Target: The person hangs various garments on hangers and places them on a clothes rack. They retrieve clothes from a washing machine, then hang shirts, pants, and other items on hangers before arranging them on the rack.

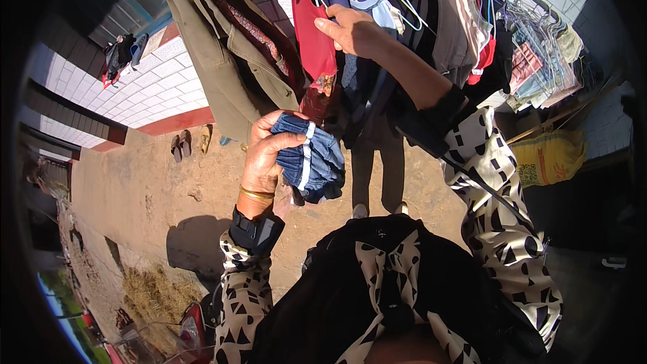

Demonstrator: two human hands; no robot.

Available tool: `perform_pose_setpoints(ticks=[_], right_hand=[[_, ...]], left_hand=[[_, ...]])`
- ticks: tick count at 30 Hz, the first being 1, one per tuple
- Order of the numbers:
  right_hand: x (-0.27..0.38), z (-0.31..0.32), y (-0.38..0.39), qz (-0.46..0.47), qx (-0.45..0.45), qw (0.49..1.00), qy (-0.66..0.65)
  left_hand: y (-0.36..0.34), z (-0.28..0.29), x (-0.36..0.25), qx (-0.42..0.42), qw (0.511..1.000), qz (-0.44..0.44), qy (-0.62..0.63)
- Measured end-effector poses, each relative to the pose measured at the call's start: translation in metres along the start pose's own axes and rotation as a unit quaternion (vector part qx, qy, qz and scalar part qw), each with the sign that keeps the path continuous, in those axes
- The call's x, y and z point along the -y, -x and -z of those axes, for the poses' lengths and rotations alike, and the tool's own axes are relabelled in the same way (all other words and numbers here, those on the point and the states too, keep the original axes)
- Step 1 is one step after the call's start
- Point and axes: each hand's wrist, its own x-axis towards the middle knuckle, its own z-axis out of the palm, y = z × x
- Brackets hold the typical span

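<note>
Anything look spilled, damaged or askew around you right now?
Nothing looks clearly spilled or damaged. The untidiest spot is the cluster of hangers at far right, crowded and overlapping at uneven angles. The blue cloth looks crumpled too, but it is bunched in the left hand.

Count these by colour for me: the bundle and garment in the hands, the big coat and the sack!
Blue: 1, the striped bundle in the left hand
Red: 1, the garment at the right hand
Olive: 1, the coat
Yellow: 1, the sack
Total: 4
</note>
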Motion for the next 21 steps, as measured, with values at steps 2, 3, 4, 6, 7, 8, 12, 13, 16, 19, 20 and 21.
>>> perform_pose_setpoints(ticks=[2,3,4,6,7,8,12,13,16,19,20,21], right_hand=[[0.001,0.022,0.031,0.102,-0.077,0.987,0.092],[0.000,0.037,0.049,0.175,-0.071,0.977,0.102],[0.001,0.051,0.071,0.123,0.051,0.991,-0.008],[0.003,0.060,0.113,-0.016,0.295,0.954,-0.055],[0.004,0.057,0.132,-0.044,0.316,0.945,-0.066],[0.005,0.047,0.149,-0.048,0.274,0.958,-0.076],[-0.012,0.018,0.195,-0.005,0.041,0.999,-0.013],[-0.021,0.017,0.201,-0.033,0.009,0.999,-0.010],[-0.051,0.041,0.210,-0.078,0.046,0.987,-0.133],[-0.073,0.084,0.218,-0.072,0.058,0.958,-0.273],[-0.076,0.097,0.224,-0.086,0.048,0.947,-0.304],[-0.079,0.109,0.229,-0.101,0.038,0.936,-0.336]], left_hand=[[-0.006,-0.007,0.000,0.005,1.000,0.001,0.018],[-0.008,-0.013,0.000,0.001,0.999,0.003,0.035],[-0.013,-0.020,-0.001,-0.007,0.999,0.007,0.048],[-0.025,-0.037,-0.002,-0.018,0.997,0.017,0.073],[-0.034,-0.048,0.000,-0.030,0.997,0.013,0.071],[-0.043,-0.058,0.003,-0.032,0.996,0.019,0.078],[-0.085,-0.101,0.026,-0.045,0.993,0.079,0.079],[-0.093,-0.110,0.031,-0.033,0.991,0.091,0.089],[-0.113,-0.132,0.039,0.028,0.991,0.120,0.052],[-0.120,-0.148,0.039,0.105,0.981,0.147,0.069],[-0.120,-0.152,0.038,0.114,0.975,0.165,0.094],[-0.120,-0.160,0.040,0.152,0.963,0.175,0.136]])
